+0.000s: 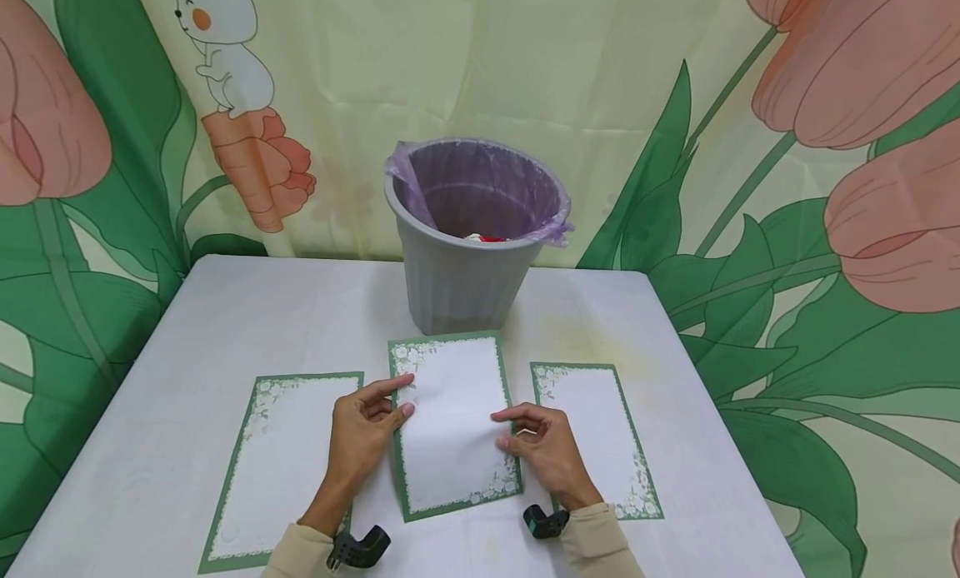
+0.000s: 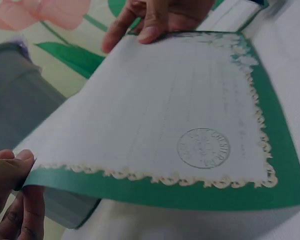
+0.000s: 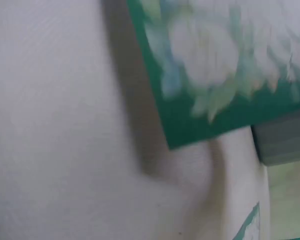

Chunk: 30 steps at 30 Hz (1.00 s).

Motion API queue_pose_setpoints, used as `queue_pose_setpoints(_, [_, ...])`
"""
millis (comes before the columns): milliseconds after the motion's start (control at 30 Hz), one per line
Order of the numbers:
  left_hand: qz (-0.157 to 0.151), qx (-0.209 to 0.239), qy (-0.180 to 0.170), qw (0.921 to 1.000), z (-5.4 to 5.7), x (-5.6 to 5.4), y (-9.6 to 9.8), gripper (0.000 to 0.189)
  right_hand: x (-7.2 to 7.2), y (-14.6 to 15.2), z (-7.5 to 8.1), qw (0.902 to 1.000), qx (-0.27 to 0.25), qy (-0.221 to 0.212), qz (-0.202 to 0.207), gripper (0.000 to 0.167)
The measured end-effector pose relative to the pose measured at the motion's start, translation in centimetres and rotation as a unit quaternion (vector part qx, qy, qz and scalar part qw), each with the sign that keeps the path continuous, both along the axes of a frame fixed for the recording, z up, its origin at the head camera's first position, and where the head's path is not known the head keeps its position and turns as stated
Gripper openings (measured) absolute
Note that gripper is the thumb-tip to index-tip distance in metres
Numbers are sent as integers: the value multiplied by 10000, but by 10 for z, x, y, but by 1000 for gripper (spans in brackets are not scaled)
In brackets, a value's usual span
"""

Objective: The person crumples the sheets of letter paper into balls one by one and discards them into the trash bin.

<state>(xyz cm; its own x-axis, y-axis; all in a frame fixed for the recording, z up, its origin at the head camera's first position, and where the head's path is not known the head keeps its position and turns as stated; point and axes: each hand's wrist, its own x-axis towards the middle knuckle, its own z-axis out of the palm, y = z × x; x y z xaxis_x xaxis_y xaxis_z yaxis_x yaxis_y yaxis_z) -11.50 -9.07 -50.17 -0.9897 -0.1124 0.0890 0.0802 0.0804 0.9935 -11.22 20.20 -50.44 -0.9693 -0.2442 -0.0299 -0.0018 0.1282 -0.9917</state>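
A sheet of letter paper with a green border and white flowers is held up, slightly tilted, above the table. My left hand pinches its left edge between thumb and fingers. On the opposite edge, my right hand pinches the same sheet. The left wrist view shows the paper bowed a little, with faint dotted lines and a round postmark print. There the left hand grips one edge and the right hand the other. In the right wrist view only a blurred flowered corner of paper appears, without clear fingers.
Similar bordered sheets lie flat on either side, a left sheet and a right sheet. Behind stands a grey bin with a purple liner and something red and white inside. A white cloth covers the table.
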Motion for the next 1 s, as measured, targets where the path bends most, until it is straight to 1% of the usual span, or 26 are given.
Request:
queue_pose_setpoints(167, [-197, -124, 161, 9996, 0, 3, 1, 38, -2, -2, 4, 9976, -128, 678, -19, 32])
queue_pose_setpoints(300, [-436, -192, 346, 9983, -1, 4, 4, 39, -3, -6, 5, 9952, -88, 973, -67, 28])
queue_pose_setpoints(367, [-558, -218, 409, 9974, -2, 5, 6, 38, -4, -8, 5, 9942, -56, 1058, -159, 25])
queue_pose_setpoints(433, [-659, -215, 417, 9967, -2, 5, 7, 38, -4, -11, 5, 9933, -64, 1119, -282, 23])
queue_pose_setpoints(533, [-808, -89, 368, 9960, -3, 6, 9, 36, -5, -16, 5, 9919, -100, 1146, -544, 20])
queue_pose_setpoints(733, [-1159, 367, 235, 9923, -5, 11, 12, 38, -6, -24, 7, 9872, 25, 1057, -1191, 16])
queue_pose_setpoints(867, [-1408, 646, 167, 9878, -2, 12, 16, 48, -6, -29, 6, 9822, 62, 1135, -1497, 15])
queue_pose_setpoints(1000, [-1616, 772, 166, 9837, -1, 12, 19, 60, -5, -35, 7, 9768, 38, 1117, -1824, 16])
